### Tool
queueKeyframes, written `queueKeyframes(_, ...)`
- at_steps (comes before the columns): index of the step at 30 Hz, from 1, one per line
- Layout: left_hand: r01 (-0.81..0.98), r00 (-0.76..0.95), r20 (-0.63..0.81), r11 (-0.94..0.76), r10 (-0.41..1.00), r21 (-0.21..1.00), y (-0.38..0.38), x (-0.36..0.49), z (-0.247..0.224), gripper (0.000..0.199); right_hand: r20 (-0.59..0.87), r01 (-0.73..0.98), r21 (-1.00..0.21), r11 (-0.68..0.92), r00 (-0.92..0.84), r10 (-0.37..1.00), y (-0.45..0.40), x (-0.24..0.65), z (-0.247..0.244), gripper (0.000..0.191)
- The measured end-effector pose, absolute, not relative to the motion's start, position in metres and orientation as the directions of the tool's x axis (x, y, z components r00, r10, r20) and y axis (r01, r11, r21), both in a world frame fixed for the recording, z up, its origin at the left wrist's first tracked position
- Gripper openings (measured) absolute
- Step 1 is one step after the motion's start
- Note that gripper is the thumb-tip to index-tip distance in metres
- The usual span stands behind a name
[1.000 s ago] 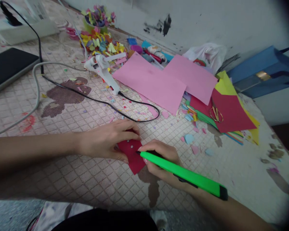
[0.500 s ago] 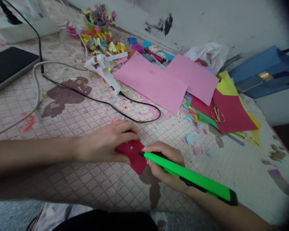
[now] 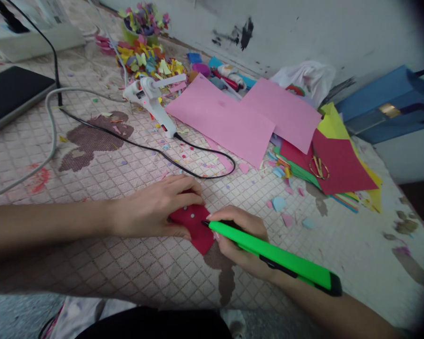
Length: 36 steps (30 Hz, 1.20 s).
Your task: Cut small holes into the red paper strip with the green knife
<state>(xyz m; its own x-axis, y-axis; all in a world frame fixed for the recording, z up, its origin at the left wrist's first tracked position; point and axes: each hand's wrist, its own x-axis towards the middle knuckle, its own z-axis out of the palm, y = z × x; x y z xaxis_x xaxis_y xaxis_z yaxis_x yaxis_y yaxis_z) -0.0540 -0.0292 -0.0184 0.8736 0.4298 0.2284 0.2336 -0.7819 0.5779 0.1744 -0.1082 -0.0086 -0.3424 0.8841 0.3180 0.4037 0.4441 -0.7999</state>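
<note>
A small piece of red paper (image 3: pixel 199 237), with a few pale round spots that may be holes, lies on the patterned tablecloth. From its left side my left hand (image 3: pixel 160 207) holds it down, the thumb at the lower edge and the curled fingers at the upper one. My right hand (image 3: pixel 245 235) is closed round a green utility knife (image 3: pixel 282 255) with a black slider and a black end. The knife's dark tip touches or hovers just over the middle right of the paper; I cannot tell which.
Beyond my hands lies a white hot glue gun (image 3: pixel 155 106) with a looping black cord. Pink sheets (image 3: pixel 222 117), gold scissors (image 3: pixel 318 167) on red paper, and a pile of coloured cut-outs (image 3: pixel 144 59) lie farther back. A black device (image 3: pixel 17 94) and power strip (image 3: pixel 35 40) are left.
The knife's back end has swung slightly left and up, with its tip a little farther left over the paper. My left hand stays on the paper.
</note>
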Motion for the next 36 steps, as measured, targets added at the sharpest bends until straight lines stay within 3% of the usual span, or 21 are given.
queueKeyframes(36,0.215,0.882,0.205,-0.75,0.424,0.626,-0.0283,-0.0562,-0.0162,0.042,0.294,0.427,-0.784,0.451,-0.385,0.875,-0.1097,0.1739,-0.0079,0.022)
